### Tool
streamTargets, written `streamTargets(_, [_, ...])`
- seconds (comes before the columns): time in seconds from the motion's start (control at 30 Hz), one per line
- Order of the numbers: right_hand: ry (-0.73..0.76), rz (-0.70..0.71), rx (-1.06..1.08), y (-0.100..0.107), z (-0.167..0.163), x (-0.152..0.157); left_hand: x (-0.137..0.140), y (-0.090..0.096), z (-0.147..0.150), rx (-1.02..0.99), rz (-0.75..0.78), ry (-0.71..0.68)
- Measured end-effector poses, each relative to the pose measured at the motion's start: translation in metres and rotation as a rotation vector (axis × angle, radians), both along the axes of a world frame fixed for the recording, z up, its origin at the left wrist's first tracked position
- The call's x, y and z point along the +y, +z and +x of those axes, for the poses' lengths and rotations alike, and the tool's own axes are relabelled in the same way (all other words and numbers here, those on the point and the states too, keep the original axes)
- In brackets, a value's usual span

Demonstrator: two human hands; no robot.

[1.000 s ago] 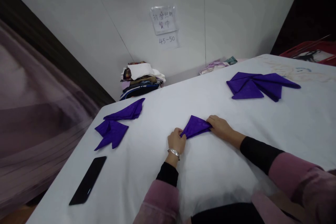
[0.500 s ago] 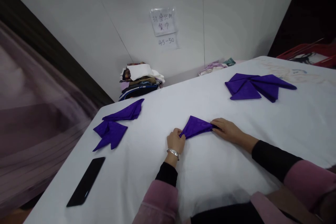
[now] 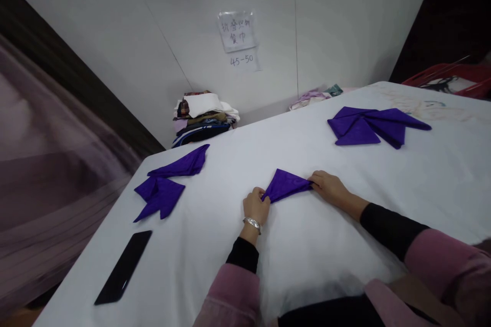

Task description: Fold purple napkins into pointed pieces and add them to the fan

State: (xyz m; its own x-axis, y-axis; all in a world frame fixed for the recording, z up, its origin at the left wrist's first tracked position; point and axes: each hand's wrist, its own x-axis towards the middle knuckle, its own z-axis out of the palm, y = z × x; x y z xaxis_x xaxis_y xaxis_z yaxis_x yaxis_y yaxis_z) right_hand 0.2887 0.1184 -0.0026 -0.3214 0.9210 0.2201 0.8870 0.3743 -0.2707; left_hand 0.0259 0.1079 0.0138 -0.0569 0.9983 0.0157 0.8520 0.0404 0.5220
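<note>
Left hand (image 3: 256, 205) and right hand (image 3: 325, 185) pinch purple cloth (image 3: 287, 185) by its ends | long axis left-to-right | peak points away

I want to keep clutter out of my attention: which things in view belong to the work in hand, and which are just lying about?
In the work:
Purple cloth, held by the left hand and right hand
Probably, by matching colour: left-side purple folds, right-side purple folds

Apparently lying about:
Black flat object
Fabric pile
Red basket
</note>
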Motion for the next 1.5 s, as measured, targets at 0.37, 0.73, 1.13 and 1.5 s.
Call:
streamTargets(0.37, [-0.106, -0.013, -0.115, 0.003, -0.008, 0.001, 0.001, -0.002, 0.000, 0.002, -0.005, 0.002])
streamTargets(0.73, [0.113, 0.121, 0.020, 0.000, 0.000, 0.000, 0.000, -0.001, 0.000, 0.002, 0.018, -0.005])
streamTargets(1.13, [0.116, 0.149, -0.081, 0.000, -0.014, 0.010, 0.000, -0.004, 0.000, 0.024, 0.026, -0.007])
streamTargets(1.5, [0.023, 0.039, -0.108, 0.005, -0.017, 0.010, 0.000, -0.003, -0.001, 0.013, 0.017, -0.009])
